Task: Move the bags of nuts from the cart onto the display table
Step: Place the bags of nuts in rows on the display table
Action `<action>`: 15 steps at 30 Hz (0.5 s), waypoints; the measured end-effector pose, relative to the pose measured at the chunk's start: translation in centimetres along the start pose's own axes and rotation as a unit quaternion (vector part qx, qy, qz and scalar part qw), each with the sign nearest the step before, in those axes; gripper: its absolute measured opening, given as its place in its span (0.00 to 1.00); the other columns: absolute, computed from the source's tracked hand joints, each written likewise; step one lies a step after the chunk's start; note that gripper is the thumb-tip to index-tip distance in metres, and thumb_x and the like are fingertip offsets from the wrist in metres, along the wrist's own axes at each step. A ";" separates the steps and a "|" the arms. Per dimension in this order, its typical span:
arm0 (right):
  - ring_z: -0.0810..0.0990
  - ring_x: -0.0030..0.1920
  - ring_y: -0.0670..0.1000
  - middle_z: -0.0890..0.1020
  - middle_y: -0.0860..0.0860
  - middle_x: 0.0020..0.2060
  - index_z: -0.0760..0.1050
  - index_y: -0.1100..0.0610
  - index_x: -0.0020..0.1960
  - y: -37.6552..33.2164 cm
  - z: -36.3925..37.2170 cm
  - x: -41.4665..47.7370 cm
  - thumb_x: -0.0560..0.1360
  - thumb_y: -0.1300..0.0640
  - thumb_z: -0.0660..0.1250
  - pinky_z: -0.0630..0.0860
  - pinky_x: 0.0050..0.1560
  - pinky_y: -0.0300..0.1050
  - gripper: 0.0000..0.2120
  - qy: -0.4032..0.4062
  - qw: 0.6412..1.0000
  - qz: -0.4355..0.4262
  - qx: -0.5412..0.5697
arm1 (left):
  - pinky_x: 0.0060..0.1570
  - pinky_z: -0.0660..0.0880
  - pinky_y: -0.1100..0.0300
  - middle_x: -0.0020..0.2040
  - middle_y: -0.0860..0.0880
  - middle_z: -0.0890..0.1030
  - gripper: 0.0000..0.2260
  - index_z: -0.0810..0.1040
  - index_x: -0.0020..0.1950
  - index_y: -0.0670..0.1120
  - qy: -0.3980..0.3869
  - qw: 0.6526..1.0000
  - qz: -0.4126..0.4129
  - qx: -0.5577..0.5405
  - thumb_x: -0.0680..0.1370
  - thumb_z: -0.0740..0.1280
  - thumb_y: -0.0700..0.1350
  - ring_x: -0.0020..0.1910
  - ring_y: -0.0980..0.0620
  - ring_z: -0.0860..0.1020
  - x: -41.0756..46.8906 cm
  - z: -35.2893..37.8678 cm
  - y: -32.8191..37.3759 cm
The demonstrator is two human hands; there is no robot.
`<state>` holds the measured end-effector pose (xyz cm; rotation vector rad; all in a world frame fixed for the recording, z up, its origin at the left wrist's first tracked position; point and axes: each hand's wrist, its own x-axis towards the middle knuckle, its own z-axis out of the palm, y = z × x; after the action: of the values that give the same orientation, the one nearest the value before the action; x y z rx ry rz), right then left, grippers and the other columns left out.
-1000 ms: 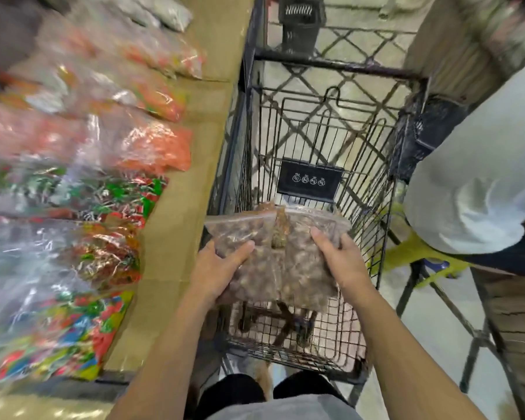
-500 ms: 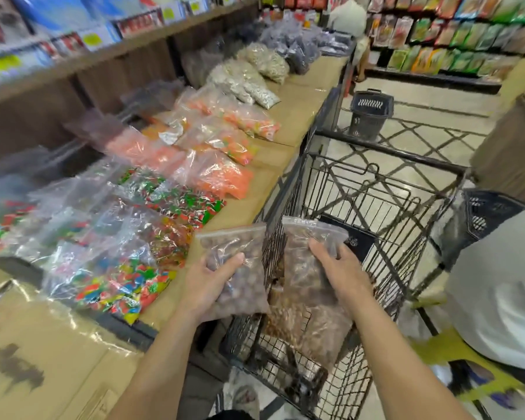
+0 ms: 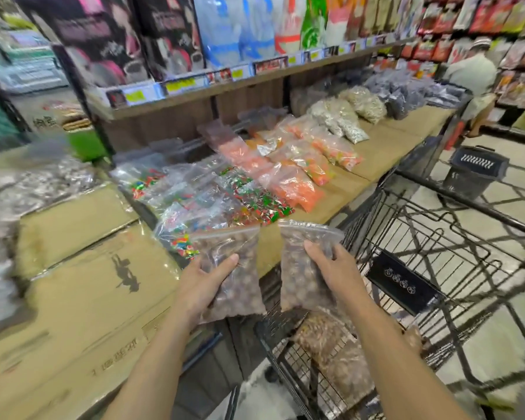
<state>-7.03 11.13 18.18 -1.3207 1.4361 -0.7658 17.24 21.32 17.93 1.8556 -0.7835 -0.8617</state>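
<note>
Now 2 clear nut bags [image 3: 231, 277] w/ brown nuts.

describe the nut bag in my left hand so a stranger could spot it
Start at the black wire cart beside the display table. Two clear bags of brown nuts hang over its near corner; yours is the left bag, over the table edge, gripped by the left hand.

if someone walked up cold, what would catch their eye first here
Front and centre, two clear zip bags of brown nuts are held up, one in the left hand and one in the right hand, above the near edge of the brown-paper-covered display table. Behind them on that table lie bright orange candy bags. At right stands the black wire shopping cart, with more nut bags in its basket.
</note>
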 end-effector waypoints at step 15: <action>0.79 0.62 0.45 0.78 0.39 0.64 0.71 0.52 0.77 -6.8 15.1 -7.2 0.73 0.33 0.75 0.73 0.67 0.46 0.39 -0.191 0.977 -0.097 0.018 | 0.42 0.73 0.53 0.40 0.41 0.85 0.20 0.84 0.52 0.48 0.126 0.986 -0.008 -0.112 0.72 0.78 0.63 0.38 0.45 0.80 -6.2 -17.4 -6.5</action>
<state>8.74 19.22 21.67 -1.5018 0.9946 -0.6161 29.06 36.91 19.29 1.7290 -0.4947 -0.6784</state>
